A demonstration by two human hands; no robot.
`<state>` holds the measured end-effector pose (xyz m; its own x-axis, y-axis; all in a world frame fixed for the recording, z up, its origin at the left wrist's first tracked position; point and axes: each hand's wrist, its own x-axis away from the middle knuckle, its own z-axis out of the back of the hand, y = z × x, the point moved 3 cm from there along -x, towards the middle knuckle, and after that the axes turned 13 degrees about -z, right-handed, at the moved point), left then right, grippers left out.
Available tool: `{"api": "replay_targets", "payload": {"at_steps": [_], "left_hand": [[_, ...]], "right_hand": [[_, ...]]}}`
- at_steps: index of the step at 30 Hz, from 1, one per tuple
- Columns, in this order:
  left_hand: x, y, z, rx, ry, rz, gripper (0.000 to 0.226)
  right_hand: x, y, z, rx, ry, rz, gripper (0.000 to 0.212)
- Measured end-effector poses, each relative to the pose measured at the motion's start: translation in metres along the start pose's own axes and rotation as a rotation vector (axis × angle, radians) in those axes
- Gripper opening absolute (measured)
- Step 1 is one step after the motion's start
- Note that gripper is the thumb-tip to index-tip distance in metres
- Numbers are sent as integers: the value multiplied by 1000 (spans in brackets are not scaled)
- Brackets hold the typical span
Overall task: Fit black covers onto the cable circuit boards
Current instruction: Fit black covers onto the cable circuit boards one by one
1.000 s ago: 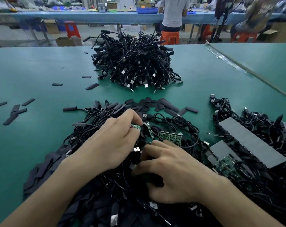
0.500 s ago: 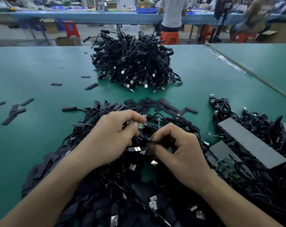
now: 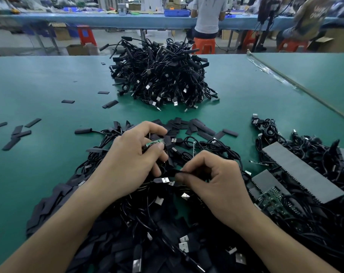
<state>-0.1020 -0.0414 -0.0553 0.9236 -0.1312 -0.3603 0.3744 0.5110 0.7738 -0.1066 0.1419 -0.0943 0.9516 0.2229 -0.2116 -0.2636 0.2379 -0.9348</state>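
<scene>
I see my left hand [image 3: 127, 162] pinching a slim green circuit board [image 3: 155, 144] over the tangled cable heap [image 3: 139, 215]. My right hand [image 3: 214, 186] pinches a thin black cable [image 3: 176, 172]. Flat, matte black covers [image 3: 201, 129] lie just beyond on the green mat [image 3: 39, 85].

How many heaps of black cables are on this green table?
3: far heap mid-table, near heap at the front edge, right heap around grey trays. More may lie out of view.

Green-matted desk [image 3: 39, 85] | long blue bench [image 3: 108, 19] behind | orange stool [image 3: 203, 45], red stool [image 3: 86, 34] | cardboard boxes [image 3: 76, 49] on grey floor [image 3: 19, 44] | even, diffuse light
</scene>
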Motion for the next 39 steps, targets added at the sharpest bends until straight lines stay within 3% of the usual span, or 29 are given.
{"api": "replay_targets", "payload": {"at_steps": [8,10,15,19,21,26,29,34,39], "left_hand": [[1,13,-6,105,-113,-82,6],[2,13,-5,85,-106,-76,15],[2,4,0,-135,-8,-52,17],[5,2,0,-277,-1,-72,20],[5,1,0,-278,5,-64,18],[4,0,-1,-289,46,-12,7],[2,-2,-1,-229,32,3,22],[2,2,0,-75,-6,-7,31],[1,8,-2,52,-35,-6,21]], "right_hand": [[1,-2,0,-146,-28,0,22],[0,-3,1,-149,-20,-1,22],[2,-8,3,229,56,239,22],[7,-4,-14,641,-392,253,36],[7,-1,-16,743,-461,239,43],[8,-3,-14,715,-477,274,26],[8,-2,-14,661,-452,255,19],[1,-1,-7,341,-203,176,22],[-2,-2,0,1,9,105,16]]}}
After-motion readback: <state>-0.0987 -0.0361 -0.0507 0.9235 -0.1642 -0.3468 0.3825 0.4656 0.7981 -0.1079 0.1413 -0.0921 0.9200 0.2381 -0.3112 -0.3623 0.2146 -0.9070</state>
